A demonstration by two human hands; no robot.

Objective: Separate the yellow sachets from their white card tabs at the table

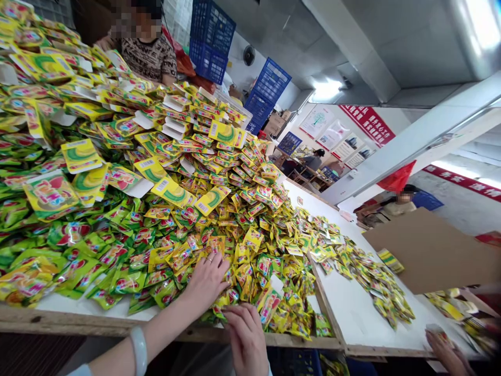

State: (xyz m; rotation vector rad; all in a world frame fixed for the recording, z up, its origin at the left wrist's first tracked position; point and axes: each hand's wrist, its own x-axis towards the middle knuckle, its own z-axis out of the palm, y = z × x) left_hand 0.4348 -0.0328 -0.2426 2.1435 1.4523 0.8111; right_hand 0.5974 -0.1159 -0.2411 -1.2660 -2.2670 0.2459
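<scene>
My left hand point(209, 274), with a ring on one finger and a pale bangle on the wrist, reaches onto the heap. Its fingers rest over small yellow packets point(180, 258), thumb apart, with no firm grip visible. Just right of it, my right hand point(247, 331) is at the table's front edge, fingers bent together at a small green packet point(218, 313); the thumb's contact is partly hidden. Green packets point(129, 279) lie left of my hands. An upright small box point(269, 300) with a raised white flap stands right of my hands. Flat yellow boxes point(172, 192) are piled behind.
A wooden rim point(70, 319) edges the white table, and a wooden divider point(323, 300) runs on the right. More packets point(376, 282) lie beyond it, near a cardboard sheet point(430, 250) and another person's hand point(444, 347). A co-worker point(151, 57) sits behind the heap; blue crates point(213, 39) are stacked behind.
</scene>
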